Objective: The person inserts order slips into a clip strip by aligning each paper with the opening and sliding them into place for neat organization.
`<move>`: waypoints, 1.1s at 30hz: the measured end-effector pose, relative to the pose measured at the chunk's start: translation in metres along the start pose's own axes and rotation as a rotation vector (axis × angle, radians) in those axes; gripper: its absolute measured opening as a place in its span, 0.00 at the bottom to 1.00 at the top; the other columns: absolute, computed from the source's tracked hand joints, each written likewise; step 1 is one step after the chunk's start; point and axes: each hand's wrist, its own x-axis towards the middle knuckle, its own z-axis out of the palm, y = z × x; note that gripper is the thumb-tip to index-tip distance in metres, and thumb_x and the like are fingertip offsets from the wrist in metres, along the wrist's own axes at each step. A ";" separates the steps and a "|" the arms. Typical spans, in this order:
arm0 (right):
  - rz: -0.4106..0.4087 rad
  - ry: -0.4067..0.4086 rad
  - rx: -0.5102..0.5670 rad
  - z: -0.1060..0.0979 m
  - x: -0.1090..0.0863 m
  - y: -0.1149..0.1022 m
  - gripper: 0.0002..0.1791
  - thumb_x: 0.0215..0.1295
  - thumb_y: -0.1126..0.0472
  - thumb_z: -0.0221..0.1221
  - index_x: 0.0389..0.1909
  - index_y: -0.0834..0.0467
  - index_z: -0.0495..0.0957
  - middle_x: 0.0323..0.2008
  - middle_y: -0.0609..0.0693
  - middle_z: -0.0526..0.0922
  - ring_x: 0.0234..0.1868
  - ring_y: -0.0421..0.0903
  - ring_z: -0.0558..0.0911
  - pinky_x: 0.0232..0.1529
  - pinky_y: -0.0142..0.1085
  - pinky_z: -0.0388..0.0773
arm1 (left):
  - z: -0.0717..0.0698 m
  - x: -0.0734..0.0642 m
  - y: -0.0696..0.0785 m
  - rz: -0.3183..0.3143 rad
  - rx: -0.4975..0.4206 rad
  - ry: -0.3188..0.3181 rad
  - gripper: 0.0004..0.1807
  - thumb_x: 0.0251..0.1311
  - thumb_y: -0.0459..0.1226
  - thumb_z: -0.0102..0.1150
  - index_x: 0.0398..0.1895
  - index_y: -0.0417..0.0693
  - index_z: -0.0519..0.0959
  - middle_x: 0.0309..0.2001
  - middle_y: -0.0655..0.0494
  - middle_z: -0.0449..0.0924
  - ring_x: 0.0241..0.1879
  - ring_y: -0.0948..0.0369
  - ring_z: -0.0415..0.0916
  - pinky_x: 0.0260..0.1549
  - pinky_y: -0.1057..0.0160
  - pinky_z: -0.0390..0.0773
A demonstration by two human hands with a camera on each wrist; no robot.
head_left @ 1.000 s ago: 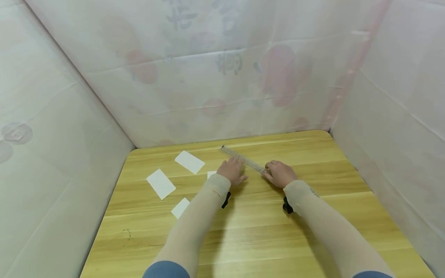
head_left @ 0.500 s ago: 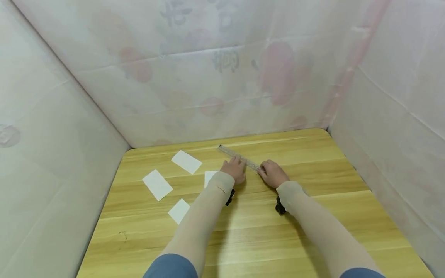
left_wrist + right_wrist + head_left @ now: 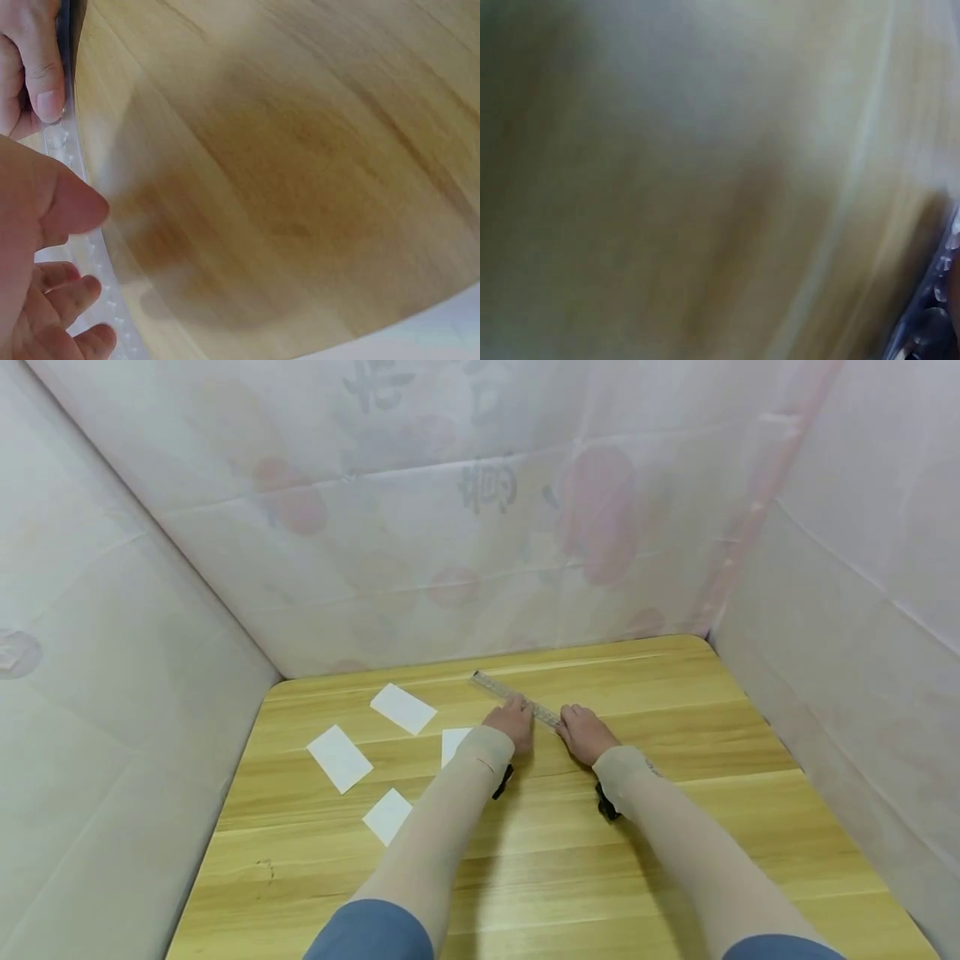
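Observation:
A long, narrow strip of clear plastic (image 3: 491, 683) with rows of small bumps lies slantwise over the table in the head view. Its near right end is in my right hand (image 3: 588, 731), thumb pressed on top and fingers curled, as the left wrist view shows (image 3: 41, 64). My left hand (image 3: 513, 720) is at the middle of the strip, loosely bent fingers over it and thumb held apart from them. Only an edge of the bumpy strip (image 3: 930, 300) shows in the right wrist view, which is blurred.
Several white paper cards (image 3: 402, 708) lie on the wooden table (image 3: 555, 860), left of my hands; my left forearm partly covers one card (image 3: 454, 740). Pale fabric walls (image 3: 420, 552) stand at the table's back and sides.
My left hand has slid a little to the right along the strip, toward my right hand. The right hand and the strip shifted slightly left at first, then stayed about still.

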 end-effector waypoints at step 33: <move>0.022 0.049 -0.118 0.009 -0.016 0.002 0.12 0.71 0.58 0.53 0.31 0.58 0.63 0.25 0.51 0.64 0.26 0.48 0.64 0.27 0.40 0.63 | -0.012 0.001 0.017 0.027 0.169 -0.079 0.27 0.71 0.41 0.43 0.72 0.50 0.60 0.66 0.52 0.62 0.63 0.60 0.64 0.56 0.61 0.71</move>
